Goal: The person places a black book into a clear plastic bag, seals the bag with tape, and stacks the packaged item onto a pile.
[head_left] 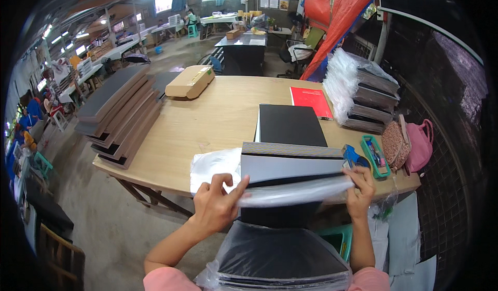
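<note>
Beyond the plastic-wrapped black stack [282,252], the left hand [215,203] and right hand [359,192] were pinched on opposite ends of the clear plastic [295,193], which stretched lengthwise between them, equally near both, roughly along the near edge of the tabletop [218,120].

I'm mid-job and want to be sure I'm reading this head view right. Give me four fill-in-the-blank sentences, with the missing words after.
1. The left hand and right hand hold opposite ends of a blurred strip of clear ____.
2. The thin book beside the wrapped stack has a ____ cover.
3. The cardboard box sits on the ____ half of the table.
4. Beside the floral bag is a plain bag coloured ____.

Missing words: plastic; red; left; pink.
</note>
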`<state>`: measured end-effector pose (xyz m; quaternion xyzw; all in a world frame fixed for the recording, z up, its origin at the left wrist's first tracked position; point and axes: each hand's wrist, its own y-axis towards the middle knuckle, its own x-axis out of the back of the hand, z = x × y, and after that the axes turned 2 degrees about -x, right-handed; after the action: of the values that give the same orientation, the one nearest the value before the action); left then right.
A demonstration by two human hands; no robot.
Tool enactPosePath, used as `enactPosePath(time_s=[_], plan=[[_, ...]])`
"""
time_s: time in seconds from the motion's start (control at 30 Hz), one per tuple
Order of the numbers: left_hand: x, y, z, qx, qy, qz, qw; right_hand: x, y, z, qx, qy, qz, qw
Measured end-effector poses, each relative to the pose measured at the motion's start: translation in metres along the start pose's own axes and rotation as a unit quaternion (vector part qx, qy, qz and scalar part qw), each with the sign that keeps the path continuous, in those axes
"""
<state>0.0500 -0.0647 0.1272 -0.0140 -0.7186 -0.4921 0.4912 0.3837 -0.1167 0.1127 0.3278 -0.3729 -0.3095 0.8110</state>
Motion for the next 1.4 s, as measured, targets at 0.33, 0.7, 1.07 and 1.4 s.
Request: enactPosePath(time_s=[0.33,0.7,1.07,1.4], plan=[[-0.044,-0.032,0.063,0.468,-0.759,0.299,0.339,0.028,-0.05,-0.048,-0.453,0.542,0.295,0.643],[-0.188,-0.213,0.057,0.518,-0.762,0.274,0.274,0.004,-0.161,-0.082,-0.489,0.569,0.269,0.604],[-0.133,-0.143,0.037,0.11,-0.63,0.387,0.664,0.066,-0.175,-0.114,-0.584,0.366,0.364,0.627],[-0.143,-0.163,0.034,0.314,-0.68,0.373,0.547,0.044,-0.14,-0.069,-0.335,0.38,0.566,0.65]])
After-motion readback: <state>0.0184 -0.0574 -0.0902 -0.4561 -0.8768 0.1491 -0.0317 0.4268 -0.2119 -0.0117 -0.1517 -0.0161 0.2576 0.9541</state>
